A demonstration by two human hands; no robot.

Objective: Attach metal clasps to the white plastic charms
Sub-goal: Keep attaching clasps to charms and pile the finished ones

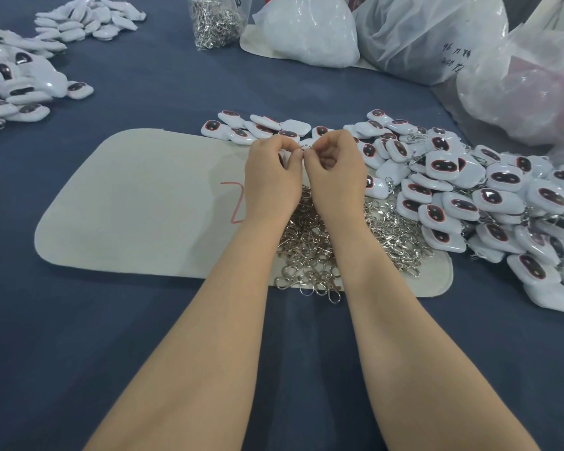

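Light is even, diffuse and bright enough, with no hard shadows. A soft shadow lies on the mat (127, 203) just left of the left forearm (209, 320), so the source sits overhead, slightly right. Small glints show on the glossy charms (489, 196) and the clasps (310, 242). The far-right plastic bags (430, 34) are nearly blown out. Wide-angle stretch at the edges (near forearms look oversized). Centre sharp, far corners soft.

Clasp pile (310, 245) on right half of mat (127, 206); charm heap (476, 196) right of it. Bags (430, 34) behind. Further charm piles (20, 83) far left.
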